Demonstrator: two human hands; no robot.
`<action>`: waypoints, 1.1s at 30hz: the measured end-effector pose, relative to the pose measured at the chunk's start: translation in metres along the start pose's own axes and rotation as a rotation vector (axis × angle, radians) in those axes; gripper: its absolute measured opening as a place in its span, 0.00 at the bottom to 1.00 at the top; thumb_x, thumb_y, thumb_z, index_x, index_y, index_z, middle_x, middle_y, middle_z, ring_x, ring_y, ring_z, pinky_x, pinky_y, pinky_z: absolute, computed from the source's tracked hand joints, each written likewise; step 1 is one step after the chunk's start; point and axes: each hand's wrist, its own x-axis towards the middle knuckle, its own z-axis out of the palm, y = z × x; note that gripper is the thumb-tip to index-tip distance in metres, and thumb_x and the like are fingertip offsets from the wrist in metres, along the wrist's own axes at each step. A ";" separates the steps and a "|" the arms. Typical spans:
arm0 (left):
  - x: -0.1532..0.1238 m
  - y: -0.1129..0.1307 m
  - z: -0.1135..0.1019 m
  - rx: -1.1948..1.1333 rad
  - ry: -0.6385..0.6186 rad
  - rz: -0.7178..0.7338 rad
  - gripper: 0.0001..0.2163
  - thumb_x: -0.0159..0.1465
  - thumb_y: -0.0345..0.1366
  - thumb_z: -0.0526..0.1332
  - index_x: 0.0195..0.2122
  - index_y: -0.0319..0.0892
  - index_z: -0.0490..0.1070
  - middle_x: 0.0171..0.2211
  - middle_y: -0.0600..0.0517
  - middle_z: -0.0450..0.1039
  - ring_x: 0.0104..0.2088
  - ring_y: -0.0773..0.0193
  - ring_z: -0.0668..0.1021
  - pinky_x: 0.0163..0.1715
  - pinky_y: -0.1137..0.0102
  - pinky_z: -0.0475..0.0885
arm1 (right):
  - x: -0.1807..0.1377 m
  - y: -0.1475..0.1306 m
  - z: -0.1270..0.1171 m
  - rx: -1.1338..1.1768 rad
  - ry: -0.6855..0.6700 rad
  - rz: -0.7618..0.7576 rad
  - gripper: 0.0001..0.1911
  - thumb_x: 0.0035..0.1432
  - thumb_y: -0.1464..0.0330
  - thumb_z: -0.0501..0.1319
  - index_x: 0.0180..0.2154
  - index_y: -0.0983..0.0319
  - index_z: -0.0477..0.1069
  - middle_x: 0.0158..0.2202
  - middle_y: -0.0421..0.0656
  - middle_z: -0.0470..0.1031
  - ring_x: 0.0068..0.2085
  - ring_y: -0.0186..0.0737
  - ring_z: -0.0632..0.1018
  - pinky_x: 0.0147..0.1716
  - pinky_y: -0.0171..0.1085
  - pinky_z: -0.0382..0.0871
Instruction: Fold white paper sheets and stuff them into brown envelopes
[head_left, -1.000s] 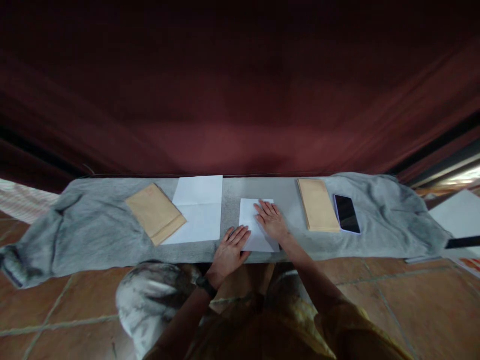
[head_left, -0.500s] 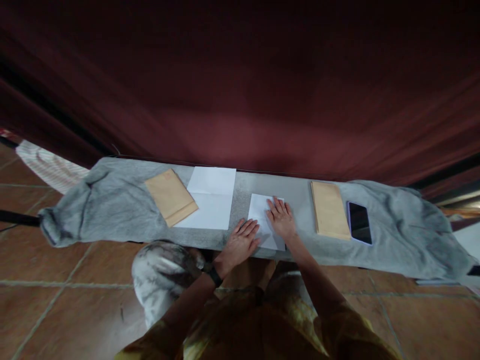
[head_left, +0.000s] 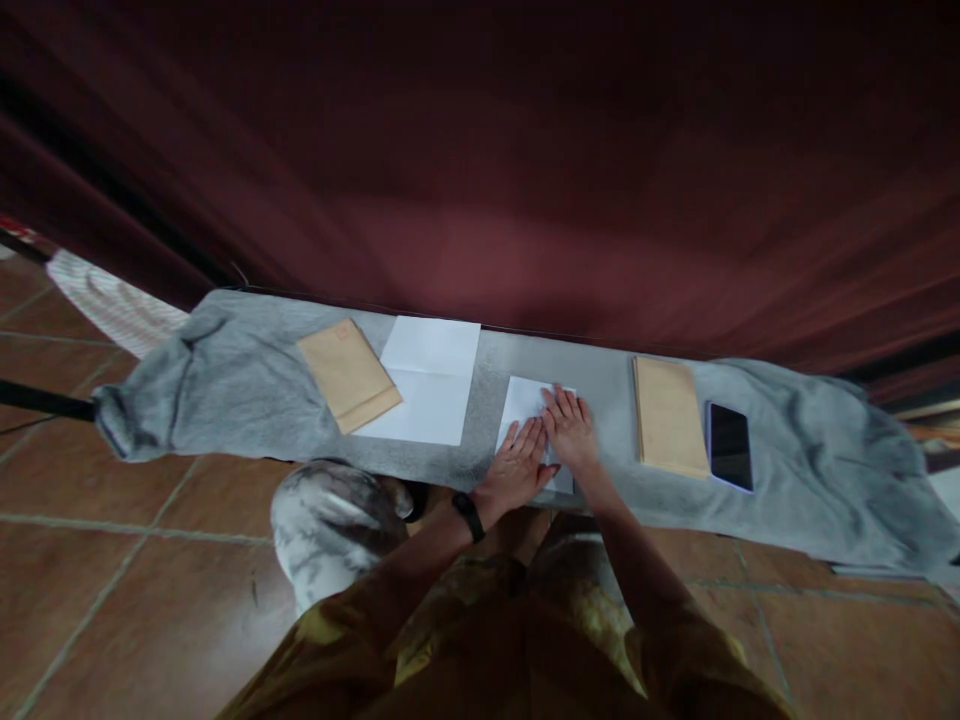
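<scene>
Both my hands lie flat on a folded sheet of white paper [head_left: 523,397] on the grey cloth. My left hand [head_left: 517,468] is open and covers the sheet's lower left and middle, fingers pointing away from me. Open too, my right hand [head_left: 571,430] presses on the right side, its fingertips near the top right corner. The two hands touch or nearly touch in the middle. Left of them lies a larger white sheet [head_left: 424,408] with a crease across it. A brown envelope [head_left: 349,375] rests at an angle over that sheet's left edge.
A stack of brown envelopes [head_left: 671,415] lies on the right, with a phone [head_left: 729,447] beside it. The grey cloth [head_left: 232,400] covers a narrow bench or table. Behind it hangs a dark red curtain [head_left: 480,260]. My knee [head_left: 330,520] is at the near edge.
My left hand has slid right, from the folded paper's left edge onto its middle, beside my right hand. My right hand stays on the paper's right side. The whole view has shifted slightly.
</scene>
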 end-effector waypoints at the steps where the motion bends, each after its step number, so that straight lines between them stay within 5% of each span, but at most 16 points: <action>1: -0.001 0.000 -0.001 0.007 -0.006 0.017 0.32 0.73 0.51 0.45 0.69 0.29 0.53 0.70 0.35 0.55 0.71 0.50 0.55 0.70 0.51 0.46 | 0.000 0.000 0.000 -0.002 -0.003 -0.001 0.27 0.74 0.61 0.41 0.70 0.58 0.55 0.72 0.46 0.54 0.70 0.50 0.58 0.67 0.53 0.49; 11: -0.012 0.002 -0.014 0.036 -0.031 0.166 0.31 0.72 0.52 0.47 0.67 0.32 0.59 0.68 0.37 0.59 0.71 0.50 0.56 0.71 0.52 0.44 | 0.001 0.005 0.001 -0.005 -0.027 0.003 0.28 0.73 0.59 0.41 0.69 0.56 0.55 0.72 0.45 0.55 0.70 0.47 0.58 0.67 0.52 0.48; 19: -0.020 0.000 -0.025 -0.096 -0.049 0.218 0.22 0.71 0.48 0.55 0.66 0.59 0.61 0.69 0.53 0.60 0.71 0.55 0.56 0.70 0.50 0.47 | 0.000 0.008 0.004 0.029 -0.039 0.004 0.29 0.72 0.58 0.45 0.70 0.56 0.54 0.72 0.45 0.53 0.71 0.50 0.56 0.67 0.55 0.48; 30: -0.022 -0.005 -0.028 -0.051 -0.031 0.322 0.22 0.70 0.51 0.56 0.65 0.61 0.62 0.69 0.53 0.58 0.71 0.52 0.56 0.69 0.49 0.48 | 0.002 0.003 -0.012 0.059 -0.085 0.010 0.27 0.72 0.60 0.49 0.68 0.57 0.58 0.72 0.46 0.54 0.71 0.48 0.57 0.69 0.54 0.46; 33: -0.021 -0.006 -0.026 -0.046 -0.043 0.343 0.24 0.69 0.51 0.58 0.66 0.63 0.60 0.66 0.54 0.63 0.69 0.53 0.60 0.68 0.49 0.48 | 0.003 -0.005 -0.020 0.143 -0.108 -0.110 0.25 0.73 0.63 0.47 0.68 0.57 0.59 0.71 0.43 0.56 0.71 0.44 0.56 0.70 0.53 0.43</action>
